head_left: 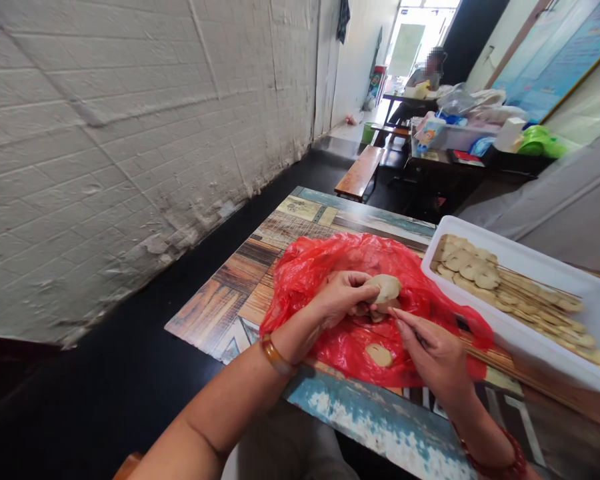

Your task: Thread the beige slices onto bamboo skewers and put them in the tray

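Left hand (349,293) grips pale round slices (386,287) over a crumpled red plastic bag (305,267). Right hand (435,350) pinched just beside them, contents too small to tell. One loose slice (379,355) on the bag. White bin (597,307) alongside: more slices (473,269), thin sticks (540,281). Patchwork-print table (217,310) beneath. Person (427,75) seated beyond.
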`<action>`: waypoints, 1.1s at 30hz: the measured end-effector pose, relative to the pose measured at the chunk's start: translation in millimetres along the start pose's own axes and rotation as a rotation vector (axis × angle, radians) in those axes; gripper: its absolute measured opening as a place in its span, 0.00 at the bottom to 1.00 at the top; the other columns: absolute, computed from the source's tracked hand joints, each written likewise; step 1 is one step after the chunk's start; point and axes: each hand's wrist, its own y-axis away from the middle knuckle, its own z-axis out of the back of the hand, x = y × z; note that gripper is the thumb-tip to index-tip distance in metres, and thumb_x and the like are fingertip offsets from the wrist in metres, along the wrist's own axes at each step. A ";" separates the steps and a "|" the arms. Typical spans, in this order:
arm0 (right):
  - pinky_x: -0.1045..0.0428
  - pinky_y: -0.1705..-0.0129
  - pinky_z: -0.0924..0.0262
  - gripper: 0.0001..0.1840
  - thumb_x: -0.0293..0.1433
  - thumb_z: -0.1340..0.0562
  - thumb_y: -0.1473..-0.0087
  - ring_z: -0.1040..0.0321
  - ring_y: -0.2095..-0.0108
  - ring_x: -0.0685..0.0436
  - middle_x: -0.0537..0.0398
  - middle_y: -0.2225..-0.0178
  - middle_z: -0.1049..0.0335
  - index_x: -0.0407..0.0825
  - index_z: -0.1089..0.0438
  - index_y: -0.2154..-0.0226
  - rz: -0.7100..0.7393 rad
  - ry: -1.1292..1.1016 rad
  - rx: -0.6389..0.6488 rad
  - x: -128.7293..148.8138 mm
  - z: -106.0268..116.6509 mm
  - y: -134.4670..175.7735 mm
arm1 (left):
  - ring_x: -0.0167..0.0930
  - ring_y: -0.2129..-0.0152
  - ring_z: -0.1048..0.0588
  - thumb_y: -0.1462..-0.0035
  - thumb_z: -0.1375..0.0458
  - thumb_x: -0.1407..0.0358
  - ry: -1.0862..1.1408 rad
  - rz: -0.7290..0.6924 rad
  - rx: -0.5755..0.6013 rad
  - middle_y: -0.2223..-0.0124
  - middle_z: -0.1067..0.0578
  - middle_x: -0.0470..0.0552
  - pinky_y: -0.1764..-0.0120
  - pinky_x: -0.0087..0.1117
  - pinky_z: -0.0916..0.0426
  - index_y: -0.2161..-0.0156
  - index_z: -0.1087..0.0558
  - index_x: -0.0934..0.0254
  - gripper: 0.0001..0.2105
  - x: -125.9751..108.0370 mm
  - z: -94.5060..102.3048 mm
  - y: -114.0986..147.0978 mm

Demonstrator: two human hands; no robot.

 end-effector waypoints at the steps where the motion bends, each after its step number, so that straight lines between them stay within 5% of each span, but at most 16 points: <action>1: 0.47 0.59 0.27 0.13 0.31 0.42 0.43 0.23 0.63 0.42 0.53 0.61 0.21 0.52 0.24 0.58 -0.004 -0.003 -0.001 0.3 0.1 -0.2 | 0.18 0.88 0.38 0.52 0.40 0.59 0.004 -0.006 0.003 0.79 0.31 0.44 0.85 0.19 0.50 0.69 0.29 0.68 0.12 0.2 0.3 0.0; 19: 0.47 0.59 0.27 0.13 0.32 0.42 0.43 0.23 0.62 0.42 0.53 0.60 0.22 0.52 0.24 0.57 -0.044 -0.057 -0.020 -0.5 -2.1 0.9 | 0.20 0.87 0.37 0.55 0.37 0.53 -0.032 -0.017 -0.034 0.77 0.29 0.46 0.83 0.21 0.47 0.65 0.27 0.68 0.19 0.3 1.6 -1.3; 33: 0.47 0.58 0.27 0.13 0.32 0.42 0.43 0.23 0.63 0.42 0.53 0.61 0.22 0.52 0.24 0.58 -0.037 -0.045 -0.001 -0.8 -3.3 0.2 | 0.20 0.89 0.39 0.54 0.39 0.57 -0.117 -0.070 -0.089 0.82 0.33 0.42 0.84 0.21 0.47 0.69 0.29 0.67 0.14 -0.6 -1.9 0.7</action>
